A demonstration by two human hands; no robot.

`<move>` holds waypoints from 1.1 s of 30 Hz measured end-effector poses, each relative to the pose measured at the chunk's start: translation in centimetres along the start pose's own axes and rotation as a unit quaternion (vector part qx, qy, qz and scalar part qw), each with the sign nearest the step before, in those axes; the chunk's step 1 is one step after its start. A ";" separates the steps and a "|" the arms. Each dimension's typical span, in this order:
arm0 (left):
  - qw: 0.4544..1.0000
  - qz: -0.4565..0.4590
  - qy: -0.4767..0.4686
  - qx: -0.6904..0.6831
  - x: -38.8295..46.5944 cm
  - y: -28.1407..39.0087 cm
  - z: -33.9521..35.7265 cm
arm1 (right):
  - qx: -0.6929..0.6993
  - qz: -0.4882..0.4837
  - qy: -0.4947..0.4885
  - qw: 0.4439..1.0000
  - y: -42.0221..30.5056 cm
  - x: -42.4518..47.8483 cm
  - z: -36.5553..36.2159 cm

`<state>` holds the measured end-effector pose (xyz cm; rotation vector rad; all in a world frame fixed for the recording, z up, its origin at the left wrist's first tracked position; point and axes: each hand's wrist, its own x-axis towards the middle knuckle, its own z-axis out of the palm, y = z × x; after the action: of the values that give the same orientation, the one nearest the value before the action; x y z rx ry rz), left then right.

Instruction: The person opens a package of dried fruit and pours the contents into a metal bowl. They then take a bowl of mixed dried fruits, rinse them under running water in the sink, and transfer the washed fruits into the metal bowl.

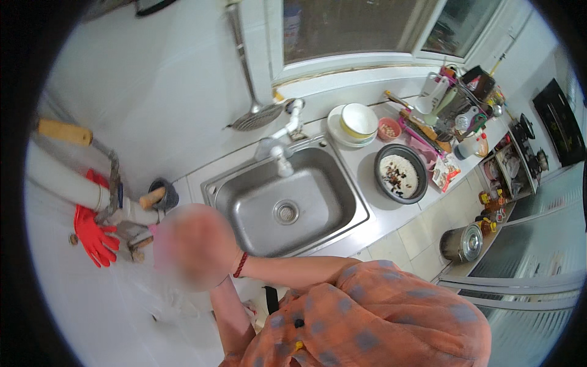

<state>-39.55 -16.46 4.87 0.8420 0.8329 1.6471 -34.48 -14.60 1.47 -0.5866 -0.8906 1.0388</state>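
Note:
Both my hands are together left of the stainless steel sink (257, 229), inside a blurred patch. My right hand (218, 241), with a braided red bracelet at its wrist, reaches in from the right. From below comes my left hand (204, 277). The blur hides the fingers and anything they may hold; something pink shows at its left edge. Just beyond the hands stands a dark mortar (169, 197) with a wooden-looking handle in it. Red rubber gloves (94, 234) hang on the wall side. The white faucet (282, 163) points into the basin.
Right of the sink are a dark pot (378, 176) holding white grains with dark pieces, stacked bowls (360, 120) and a small pink bowl (390, 129). A skimmer (257, 114) hangs behind the faucet. A lidded metal pot (451, 245) stands on the floor near glass sliding doors (536, 247).

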 end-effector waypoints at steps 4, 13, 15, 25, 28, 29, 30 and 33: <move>0.990 -0.067 -0.117 -0.039 0.7 -4.3 11.0 | -0.213 -0.088 0.094 0.968 -6.1 4.4 -8.9; 0.989 -0.124 -0.072 -0.036 2.1 -24.0 33.3 | -0.254 -0.113 0.288 0.916 -14.9 13.5 -32.7; 0.985 -0.149 -0.060 -0.064 2.9 -28.5 35.9 | -0.289 -0.095 0.302 0.904 -14.5 15.2 -37.5; 0.944 -0.310 -0.110 -0.005 5.8 -38.7 37.8 | -0.170 0.164 0.229 0.944 -12.2 19.2 -50.8; 0.916 -0.376 -0.136 0.031 5.6 -37.3 38.2 | -0.251 0.206 0.172 0.930 -12.8 19.6 -52.4; 0.901 -0.407 -0.143 0.039 5.5 -35.9 38.9 | -0.251 0.230 0.149 0.929 -13.5 19.7 -52.7; 0.894 -0.419 -0.126 0.095 5.4 -34.6 39.3 | -0.250 0.253 0.119 0.927 -14.1 19.9 -52.7; 0.886 -0.420 -0.146 0.131 5.6 -33.2 39.2 | -0.314 0.297 0.062 0.900 -15.7 20.1 -52.3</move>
<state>8.89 -0.16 -2.90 0.7294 1.0237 0.6343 21.97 -3.21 -7.09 -1.5259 -0.9536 1.2296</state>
